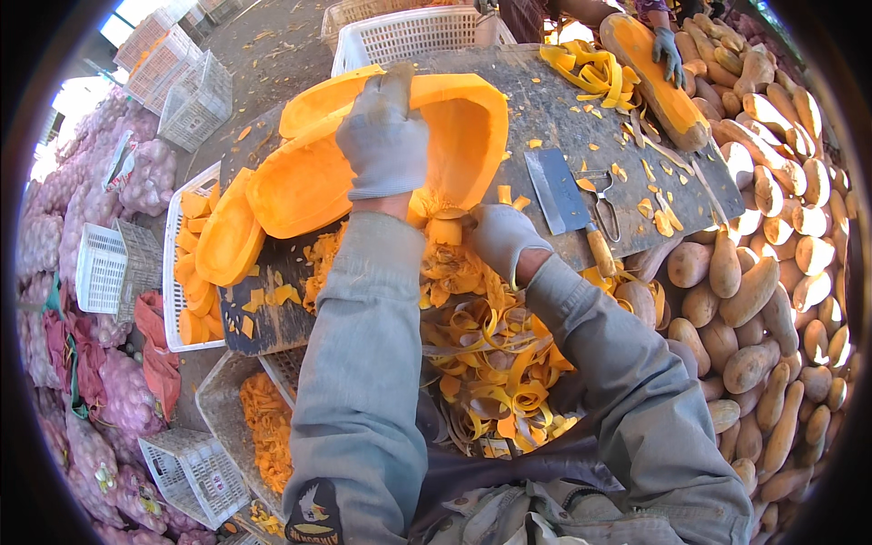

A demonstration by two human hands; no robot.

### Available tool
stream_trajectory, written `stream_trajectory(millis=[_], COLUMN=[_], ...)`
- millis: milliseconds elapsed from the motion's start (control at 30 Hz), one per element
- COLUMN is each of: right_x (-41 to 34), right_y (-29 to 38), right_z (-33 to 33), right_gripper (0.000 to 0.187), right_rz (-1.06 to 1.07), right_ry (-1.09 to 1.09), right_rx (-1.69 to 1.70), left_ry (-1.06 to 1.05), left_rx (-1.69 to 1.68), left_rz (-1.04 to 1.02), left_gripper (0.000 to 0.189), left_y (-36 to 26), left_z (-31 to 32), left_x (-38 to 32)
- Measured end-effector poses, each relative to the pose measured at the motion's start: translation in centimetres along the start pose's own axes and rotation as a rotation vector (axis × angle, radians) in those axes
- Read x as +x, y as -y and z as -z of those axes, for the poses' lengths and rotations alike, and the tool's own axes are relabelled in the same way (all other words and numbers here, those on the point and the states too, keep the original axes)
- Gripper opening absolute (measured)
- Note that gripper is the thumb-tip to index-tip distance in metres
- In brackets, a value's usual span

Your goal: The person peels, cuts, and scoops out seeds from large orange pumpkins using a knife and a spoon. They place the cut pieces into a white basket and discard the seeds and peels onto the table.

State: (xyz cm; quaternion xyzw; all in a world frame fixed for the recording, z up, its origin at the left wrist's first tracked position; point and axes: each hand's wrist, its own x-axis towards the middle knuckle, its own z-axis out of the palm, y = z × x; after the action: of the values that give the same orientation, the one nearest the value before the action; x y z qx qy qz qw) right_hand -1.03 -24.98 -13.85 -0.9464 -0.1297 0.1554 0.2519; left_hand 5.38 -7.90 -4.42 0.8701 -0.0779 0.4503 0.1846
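Note:
My left hand, in a grey glove, grips the upper edge of a hollow, peeled squash half, which stands tilted with its cavity towards me. At its lower end my right hand, also gloved, is closed around a metal scraping spoon, whose handle is mostly hidden. Stringy pulp and seeds hang and lie just below the spoon. To the left rest more scooped squash halves, one of them small. Right of my hands, a cleaver lies beside a peeler on the dark board.
Peel strips heap below the board. A white crate holds squash pieces, and a bin holds pulp. Whole squashes pile up at right. Across the board, another person's gloved hand rests on a partly peeled squash.

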Motion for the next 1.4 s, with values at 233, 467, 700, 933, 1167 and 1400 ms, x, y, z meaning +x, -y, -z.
stream_trajectory(millis=[233, 467, 700, 933, 1167, 1400], right_x=[2.6, 5.1, 2.2, 2.9, 1.3, 0.3], right_y=[-0.5, -3.7, -1.0, -0.5, 1.8, -0.4], right_z=[1.0, -2.5, 0.4, 1.4, 0.6, 2.2], right_gripper=[0.039, 0.043, 0.031, 0.039, 0.035, 0.032], right_rz=[-0.001, 0.068, -0.051, 0.124, -0.060, -0.019], right_ry=[-0.414, -0.230, 0.119, -0.270, -0.090, 0.171], right_rx=[0.207, 0.110, -0.102, -0.009, 0.027, -0.248], left_ry=[-0.035, -0.040, -0.048, -0.040, -0.063, -0.035], left_rx=[-0.057, -0.076, -0.069, -0.107, -0.094, -0.052], left_rz=[0.007, 0.029, 0.064, 0.076, 0.046, 0.054], left_gripper=[0.047, 0.046, 0.046, 0.045, 0.045, 0.046], left_y=[0.2, -0.4, 0.0, 0.2, 0.6, 0.4], left_z=[-0.2, -0.7, -0.8, -0.8, -0.7, -0.7], left_x=[0.1, 0.2, 0.7, 0.2, 0.2, 0.3])
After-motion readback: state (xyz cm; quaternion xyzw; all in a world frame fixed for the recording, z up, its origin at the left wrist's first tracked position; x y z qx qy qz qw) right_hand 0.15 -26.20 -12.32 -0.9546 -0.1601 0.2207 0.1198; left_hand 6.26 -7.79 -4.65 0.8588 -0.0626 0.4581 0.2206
